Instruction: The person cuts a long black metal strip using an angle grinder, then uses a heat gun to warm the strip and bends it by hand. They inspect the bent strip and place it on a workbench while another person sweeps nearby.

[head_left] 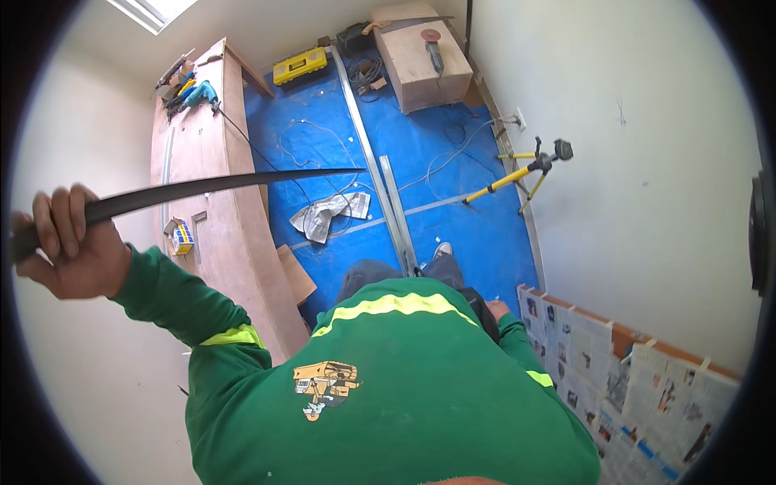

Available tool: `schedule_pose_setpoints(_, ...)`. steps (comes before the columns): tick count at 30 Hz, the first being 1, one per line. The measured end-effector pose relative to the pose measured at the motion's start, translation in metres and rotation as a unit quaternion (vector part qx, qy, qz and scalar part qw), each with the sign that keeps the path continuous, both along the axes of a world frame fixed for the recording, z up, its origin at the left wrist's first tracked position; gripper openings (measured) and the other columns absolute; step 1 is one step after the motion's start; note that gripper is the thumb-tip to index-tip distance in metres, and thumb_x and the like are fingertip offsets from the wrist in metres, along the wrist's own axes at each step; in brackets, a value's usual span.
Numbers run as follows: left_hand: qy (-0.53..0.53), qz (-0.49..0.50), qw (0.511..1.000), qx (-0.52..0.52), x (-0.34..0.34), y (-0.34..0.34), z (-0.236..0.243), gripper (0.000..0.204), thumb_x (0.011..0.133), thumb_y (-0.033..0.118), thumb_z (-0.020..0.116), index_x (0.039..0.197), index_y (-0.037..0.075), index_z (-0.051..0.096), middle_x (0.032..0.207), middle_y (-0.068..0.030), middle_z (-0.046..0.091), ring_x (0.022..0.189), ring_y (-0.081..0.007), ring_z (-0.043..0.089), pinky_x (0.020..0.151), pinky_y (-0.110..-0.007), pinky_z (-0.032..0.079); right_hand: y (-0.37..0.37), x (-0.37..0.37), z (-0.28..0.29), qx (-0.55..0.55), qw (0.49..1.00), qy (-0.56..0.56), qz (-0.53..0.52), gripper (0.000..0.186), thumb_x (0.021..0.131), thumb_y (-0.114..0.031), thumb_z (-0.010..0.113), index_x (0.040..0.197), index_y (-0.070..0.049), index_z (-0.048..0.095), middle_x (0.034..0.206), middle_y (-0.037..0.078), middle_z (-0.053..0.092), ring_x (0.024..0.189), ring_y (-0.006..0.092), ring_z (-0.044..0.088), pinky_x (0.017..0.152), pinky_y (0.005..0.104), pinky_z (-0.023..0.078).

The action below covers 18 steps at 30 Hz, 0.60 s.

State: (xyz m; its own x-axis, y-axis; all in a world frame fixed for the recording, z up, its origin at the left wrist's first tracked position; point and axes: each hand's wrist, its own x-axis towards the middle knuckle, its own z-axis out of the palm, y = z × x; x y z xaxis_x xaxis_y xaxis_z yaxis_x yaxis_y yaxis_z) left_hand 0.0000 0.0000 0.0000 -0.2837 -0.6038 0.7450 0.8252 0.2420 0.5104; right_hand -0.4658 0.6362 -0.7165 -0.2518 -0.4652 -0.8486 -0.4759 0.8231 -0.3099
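Note:
Raised at the far left, my left hand (69,242) is wrapped round one end of a long, dark, narrow bar (194,187). Its other end reaches to the right across the view, over the wooden bench and the floor, and looks thinner there. The exact kind of bar cannot be made out. My right hand (497,309) hangs low beside my right hip. Most of its fingers are hidden by the green sleeve and my body, so what it holds, if anything, does not show. Two long metal channels (390,190) lie on the blue floor sheet near my feet.
At left runs a long wooden bench (230,218) with a teal power tool (202,94) and a small box (181,236). Farther off are a yellow toolbox (300,66) and an angle grinder (434,55) on a wooden box. A yellow tripod (505,179) stands right; cables cross the floor.

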Motion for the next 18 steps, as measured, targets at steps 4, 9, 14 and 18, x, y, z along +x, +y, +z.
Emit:
schedule_pose_setpoints(4, -0.079, 0.035, 0.996, -0.029, -0.068, -0.057, 0.021, 0.017, 0.098, 0.022, 0.071, 0.088, 0.015, 0.058, 0.080, 0.0036, 0.048, 0.064, -0.0092, 0.041, 0.070, -0.030, 0.038, -0.085, -0.084, 0.106, 0.019, 0.893, -0.114, -0.434, 0.049, 0.106, -0.043, 0.072, 0.142, -0.010, 0.064, 0.125, 0.012, 0.074, 0.106, 0.0275, 0.077, 0.087, 0.0543, 0.064)
schedule_pose_setpoints(9, -0.104, 0.127, 0.985, -0.057, -0.176, -0.147, 0.001, 0.011, 0.102, 0.025, 0.067, 0.105, 0.014, 0.068, 0.091, -0.0016, 0.060, 0.074, -0.0142, 0.053, 0.080, -0.033, 0.047, -0.182, -0.111, 0.145, 0.005, 0.906, -0.080, -0.416, 0.045, 0.107, -0.042, 0.072, 0.138, -0.010, 0.065, 0.116, 0.010, 0.075, 0.098, 0.0264, 0.077, 0.082, 0.0522, 0.063)
schedule_pose_setpoints(14, -0.165, 0.209, 0.960, -0.080, -0.286, -0.200, -0.043, 0.024, 0.106, 0.032, 0.068, 0.116, 0.011, 0.075, 0.103, -0.0073, 0.072, 0.088, -0.0209, 0.067, 0.087, -0.038, 0.055, -0.250, -0.070, 0.128, 0.053, 0.934, -0.069, -0.347, 0.041, 0.106, -0.038, 0.072, 0.136, -0.011, 0.066, 0.112, 0.010, 0.076, 0.093, 0.0268, 0.078, 0.078, 0.0499, 0.063)
schedule_pose_setpoints(18, -0.125, 0.249, 0.951, -0.136, -0.341, -0.192, -0.048, 0.035, 0.110, 0.038, 0.068, 0.124, 0.009, 0.081, 0.112, -0.0118, 0.082, 0.099, -0.0262, 0.078, 0.093, -0.041, 0.061, -0.317, -0.045, 0.129, 0.058, 0.950, -0.083, -0.295, 0.040, 0.106, -0.037, 0.072, 0.135, -0.011, 0.066, 0.112, 0.010, 0.076, 0.093, 0.0266, 0.078, 0.077, 0.0490, 0.063)
